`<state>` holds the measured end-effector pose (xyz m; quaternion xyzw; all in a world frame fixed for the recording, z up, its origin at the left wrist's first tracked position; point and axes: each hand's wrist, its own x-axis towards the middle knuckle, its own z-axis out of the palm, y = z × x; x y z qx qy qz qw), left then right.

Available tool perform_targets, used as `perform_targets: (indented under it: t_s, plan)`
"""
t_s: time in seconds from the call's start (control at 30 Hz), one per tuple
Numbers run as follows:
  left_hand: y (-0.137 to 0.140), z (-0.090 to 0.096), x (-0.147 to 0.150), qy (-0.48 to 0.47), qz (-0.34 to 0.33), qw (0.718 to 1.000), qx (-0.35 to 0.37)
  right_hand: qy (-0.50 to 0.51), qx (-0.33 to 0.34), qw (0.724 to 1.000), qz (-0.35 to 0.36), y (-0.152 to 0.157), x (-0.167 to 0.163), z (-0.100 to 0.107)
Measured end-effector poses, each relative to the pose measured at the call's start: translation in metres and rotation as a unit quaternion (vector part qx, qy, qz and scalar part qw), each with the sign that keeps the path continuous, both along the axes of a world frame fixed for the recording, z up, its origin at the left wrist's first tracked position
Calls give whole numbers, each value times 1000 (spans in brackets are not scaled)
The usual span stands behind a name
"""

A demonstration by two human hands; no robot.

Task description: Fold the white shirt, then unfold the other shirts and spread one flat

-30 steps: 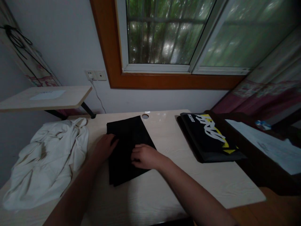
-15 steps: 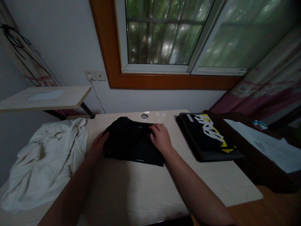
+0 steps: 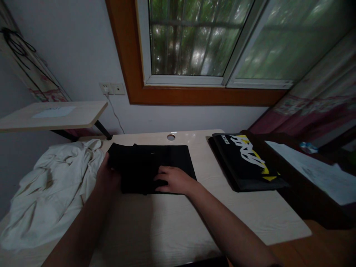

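Observation:
A black garment (image 3: 172,155) lies folded into a rough rectangle on the pale wooden desk. Its left end is slightly raised, with my left hand (image 3: 108,173) gripping that edge; the fingers are partly hidden in shadow and cloth. My right hand (image 3: 175,180) rests palm down on the garment near its front edge, fingers extended and the thumb apart. To the right is a stack of folded dark clothes (image 3: 236,159), the top one printed in white and yellow. A crumpled white cloth (image 3: 61,185) sits left of my left forearm.
At the left stands a small raised shelf (image 3: 91,115) on black legs with a paper on it. Behind the desk (image 3: 250,218) are a wall socket (image 3: 111,89) with a plugged-in cable and a window. A cable hole (image 3: 171,137) is near the back edge.
The garment's left part has been opened out to the left, and it now lies wider and flatter. My left hand has moved left with the edge; my right hand has come down and left.

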<state>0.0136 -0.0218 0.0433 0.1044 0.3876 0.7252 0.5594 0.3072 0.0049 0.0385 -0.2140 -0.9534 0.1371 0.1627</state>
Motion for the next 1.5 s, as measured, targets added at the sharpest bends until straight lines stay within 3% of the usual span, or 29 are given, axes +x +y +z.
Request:
perform_targets:
  t_s: [0.1, 0.2, 0.33, 0.4, 0.47, 0.57, 0.63, 0.73, 0.87, 0.93, 1.0, 1.1, 1.2, 1.3, 1.4, 1.5]
  plan:
    - [2, 1, -5, 3, 55, 998, -3, -23, 16, 1000, -10, 3, 2, -3]
    - [5, 0, -6, 63, 121, 989, 50, -14, 26, 998, -62, 3, 4, -2]
    - [9, -6, -4, 198, 139, 960, 144, 132, -6, 978, -160, 8, 9, 4]
    - [7, -7, 0, 322, 130, 921, 176, 225, -21, 950, -215, 11, 13, 4]
    - [1, -7, 5, 496, 78, 840, 206, 287, -36, 920, -263, 15, 16, 3]
    - [-10, -3, 19, 728, -51, 642, 235, 348, -100, 880, -309, 18, 19, -1]
    - [-15, -3, 29, 798, -126, 531, 256, 401, -155, 841, -328, 20, 20, -3]
    - [-16, -3, 38, 844, -183, 440, 247, 481, -206, 776, -351, 23, 22, -1]
    - [-13, -3, 32, 881, -184, 385, 206, 547, -196, 723, -373, 32, 27, 7]
    - [-12, -2, 25, 885, -167, 389, 194, 573, -168, 704, -385, 37, 32, 10]
    - [-10, -1, 16, 874, -117, 434, 184, 601, -141, 678, -399, 44, 40, 12]
    - [-10, 2, 1, 810, 19, 554, 192, 648, -125, 625, -418, 57, 58, 12]
    - [-10, 5, -17, 687, 183, 675, 197, 688, -112, 572, -433, 69, 76, 9]
    - [-7, 4, -43, 559, 274, 763, 175, 688, -129, 560, -443, 74, 80, 5]
    - [-1, -4, -65, 544, 254, 785, 153, 663, -178, 575, -446, 72, 71, 4]
    - [3, -11, -70, 554, 218, 795, 114, 631, -211, 600, -445, 68, 63, 2]
